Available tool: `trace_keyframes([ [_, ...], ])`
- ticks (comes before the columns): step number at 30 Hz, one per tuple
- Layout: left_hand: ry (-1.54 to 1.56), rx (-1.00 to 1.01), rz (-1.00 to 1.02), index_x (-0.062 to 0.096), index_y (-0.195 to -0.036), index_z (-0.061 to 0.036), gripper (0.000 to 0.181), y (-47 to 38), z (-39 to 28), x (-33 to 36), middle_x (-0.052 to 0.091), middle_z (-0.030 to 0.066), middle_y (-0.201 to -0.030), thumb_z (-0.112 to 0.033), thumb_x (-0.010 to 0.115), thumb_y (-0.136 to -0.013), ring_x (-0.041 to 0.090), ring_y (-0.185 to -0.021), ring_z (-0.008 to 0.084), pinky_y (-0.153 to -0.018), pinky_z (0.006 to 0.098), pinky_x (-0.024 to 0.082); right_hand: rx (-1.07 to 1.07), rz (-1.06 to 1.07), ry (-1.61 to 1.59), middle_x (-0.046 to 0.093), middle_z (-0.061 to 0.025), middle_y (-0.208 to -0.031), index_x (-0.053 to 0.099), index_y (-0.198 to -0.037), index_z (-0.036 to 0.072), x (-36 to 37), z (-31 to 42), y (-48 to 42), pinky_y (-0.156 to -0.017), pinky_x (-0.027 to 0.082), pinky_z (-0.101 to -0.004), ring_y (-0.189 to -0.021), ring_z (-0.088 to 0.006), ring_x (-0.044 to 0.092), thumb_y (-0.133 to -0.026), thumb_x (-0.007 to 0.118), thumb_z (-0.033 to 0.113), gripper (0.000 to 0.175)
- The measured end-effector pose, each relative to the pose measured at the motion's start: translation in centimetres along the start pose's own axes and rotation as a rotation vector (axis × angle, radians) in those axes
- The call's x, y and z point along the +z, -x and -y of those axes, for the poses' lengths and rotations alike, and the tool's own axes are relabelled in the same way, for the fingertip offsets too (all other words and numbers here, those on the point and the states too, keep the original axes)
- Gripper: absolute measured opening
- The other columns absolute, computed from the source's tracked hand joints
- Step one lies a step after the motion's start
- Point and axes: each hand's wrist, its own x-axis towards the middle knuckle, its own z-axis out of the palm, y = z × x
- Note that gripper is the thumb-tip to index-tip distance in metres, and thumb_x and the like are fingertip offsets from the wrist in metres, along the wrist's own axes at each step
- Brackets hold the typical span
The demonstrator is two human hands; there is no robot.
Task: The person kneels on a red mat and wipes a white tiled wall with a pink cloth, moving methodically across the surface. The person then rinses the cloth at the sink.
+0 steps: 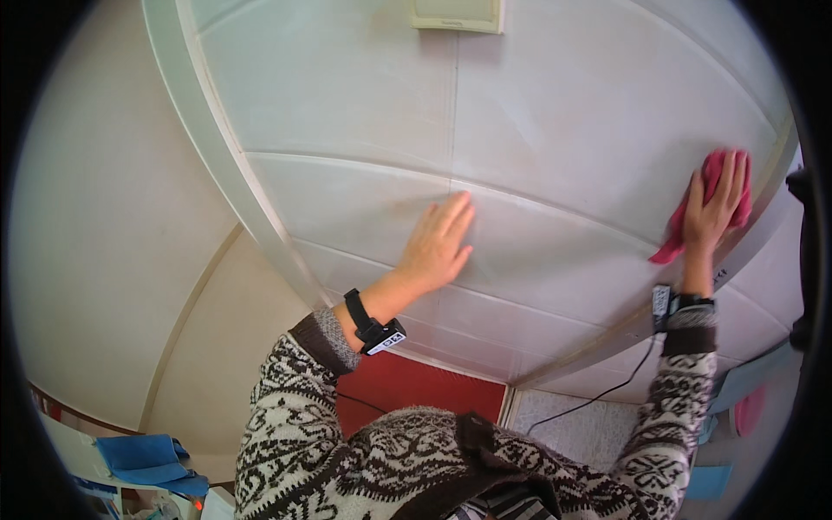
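Note:
My right hand (712, 205) presses a folded dark-pink cloth (738, 218) to the white tiled wall (533, 143), close to the wall's right edge. A loose corner of the cloth hangs down to the left of my wrist. My left hand (439, 244) holds nothing. Its palm faces the tiles near a vertical joint, with the thumb apart from the fingers; whether it touches the wall I cannot tell. Both wrists carry black straps with small devices, and a cable runs down from the right one.
A cream plastic box (455, 14) is mounted on the wall above. Pale trim strips (214, 156) border the tiles on the left. Below lie a red mat (416, 396) and a light patterned floor (572, 419). A blue cloth item (146, 458) hangs at lower left.

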Motion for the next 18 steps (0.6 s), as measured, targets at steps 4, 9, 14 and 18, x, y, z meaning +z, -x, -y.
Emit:
trace_keyframes([
  [4,-0.142,-0.061,-0.028,0.035,-0.141,0.0030,0.072,-3.0,0.4,-0.5,0.028,0.0215,-0.151,-0.019,0.069,-0.081,0.028,-0.140,0.0373,-0.110,0.0536,0.027,-0.167,0.074,0.210,0.037,-0.0121,-0.150,0.045,-0.142,0.018,0.6,-8.7,-13.4,-0.112,0.030,-0.0403,-0.138,-0.0329,0.035,-0.090,0.063,0.030,0.056],
  [9,-0.227,-0.205,-0.082,0.030,-0.142,0.0060,0.076,-3.6,-0.7,-3.9,0.023,0.0266,-0.152,-0.023,0.068,-0.083,0.024,-0.141,0.0411,-0.111,0.0551,0.023,-0.291,-0.250,0.232,0.037,-0.0110,-0.151,0.048,-0.139,0.013,-0.6,-11.4,-22.6,-0.113,0.030,-0.0383,-0.139,-0.0311,0.034,-0.093,0.060,0.028,0.050],
  [14,-0.200,-0.127,-0.250,0.027,-0.143,0.0083,0.078,-1.1,-2.5,-3.5,0.020,0.0302,-0.151,-0.024,0.067,-0.085,0.021,-0.140,0.0458,-0.111,0.0539,0.021,-0.232,0.158,-0.200,0.048,-0.0167,-0.140,0.047,-0.136,0.002,-5.3,1.2,-8.3,-0.108,0.033,-0.0468,-0.128,-0.0361,0.045,-0.078,0.067,0.010,0.062],
  [18,-0.141,-0.122,-0.174,0.033,-0.142,0.0041,0.072,-2.7,-4.2,-0.6,0.025,0.0276,-0.150,-0.024,0.068,-0.085,0.025,-0.140,0.0434,-0.110,0.0559,0.025,-0.486,0.773,-0.260,0.049,-0.0135,-0.140,0.049,-0.136,0.017,-8.0,1.0,-0.3,-0.106,0.037,-0.0481,-0.126,-0.0369,0.048,-0.074,0.061,0.006,0.065],
])
